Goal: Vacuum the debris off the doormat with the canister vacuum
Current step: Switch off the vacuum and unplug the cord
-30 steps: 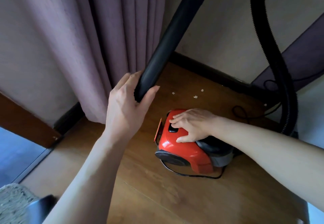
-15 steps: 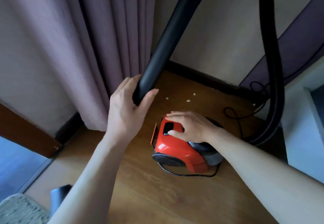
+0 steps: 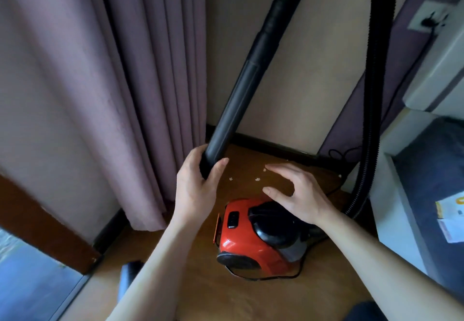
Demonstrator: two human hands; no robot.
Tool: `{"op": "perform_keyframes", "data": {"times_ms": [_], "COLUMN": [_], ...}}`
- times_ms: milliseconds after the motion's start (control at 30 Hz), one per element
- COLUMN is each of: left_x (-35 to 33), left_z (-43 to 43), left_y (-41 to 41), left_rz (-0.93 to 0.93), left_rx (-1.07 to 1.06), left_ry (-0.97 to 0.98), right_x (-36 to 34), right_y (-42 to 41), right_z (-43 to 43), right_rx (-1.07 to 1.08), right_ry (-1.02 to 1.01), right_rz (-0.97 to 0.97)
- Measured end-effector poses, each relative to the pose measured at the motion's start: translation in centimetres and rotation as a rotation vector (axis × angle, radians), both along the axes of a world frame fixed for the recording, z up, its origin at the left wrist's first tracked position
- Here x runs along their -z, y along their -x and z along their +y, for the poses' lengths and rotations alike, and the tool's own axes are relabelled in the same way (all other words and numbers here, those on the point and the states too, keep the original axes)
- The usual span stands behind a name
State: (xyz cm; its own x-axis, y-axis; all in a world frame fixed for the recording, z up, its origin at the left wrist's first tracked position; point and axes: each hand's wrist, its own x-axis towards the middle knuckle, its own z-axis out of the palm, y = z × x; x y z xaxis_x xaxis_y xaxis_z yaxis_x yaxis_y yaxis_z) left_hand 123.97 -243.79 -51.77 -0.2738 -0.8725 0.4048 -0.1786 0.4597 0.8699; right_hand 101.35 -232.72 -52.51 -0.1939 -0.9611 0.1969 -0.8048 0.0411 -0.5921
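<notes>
Wooden flooring [image 3: 226, 300] is occupied by a red plastic canister vacuum [image 3: 251, 240], beneath the empty, spread right hand [image 3: 298, 190]; the black wand tube [image 3: 241, 99], slanting up far-right, is gripped low by the left hand [image 3: 198, 185]

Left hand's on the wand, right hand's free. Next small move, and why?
Probably bring the right hand onto the black wand above the left hand: it hovers open over the red canister, and one hand alone grips the long wand.
</notes>
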Motion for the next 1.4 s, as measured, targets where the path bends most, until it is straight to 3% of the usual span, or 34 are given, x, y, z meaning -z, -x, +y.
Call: {"op": "perform_keyframes", "data": {"times_ms": [367,667,767,1000,1167,1400], "left_x": [-7.9,-10.0,-10.8,-12.5,-13.5,-10.9], "left_z": [-0.1,-2.6,-2.8,-3.7,-5.1,-7.8], "left_y": [6.2,15.7,19.2,27.3,31.2,36.4], "left_rz": [-0.017,0.031,0.055,0.044,0.023,0.067], "left_rx": [0.085,0.178,0.207,0.220,0.242,0.364], "left_ry": [0.000,-0.024,-0.020,-0.032,-0.080,-0.162], "right_x": [-10.2,-8.0,-8.5,-12.8,-14.9,-13.2], "right_y": [4.8,13.7,16.7,24.8,29.3,30.1], "right_z": [3.0,3.5,3.4,4.4,3.5,-2.3], "right_rx": [0.150,0.312,0.354,0.651,0.640,0.595], "right_ry": [0.140,0.207,0.261,0.691,0.682,0.623], "right_rz": [0.046,-0.063,-0.012,0.168,0.176,-0.020]}}
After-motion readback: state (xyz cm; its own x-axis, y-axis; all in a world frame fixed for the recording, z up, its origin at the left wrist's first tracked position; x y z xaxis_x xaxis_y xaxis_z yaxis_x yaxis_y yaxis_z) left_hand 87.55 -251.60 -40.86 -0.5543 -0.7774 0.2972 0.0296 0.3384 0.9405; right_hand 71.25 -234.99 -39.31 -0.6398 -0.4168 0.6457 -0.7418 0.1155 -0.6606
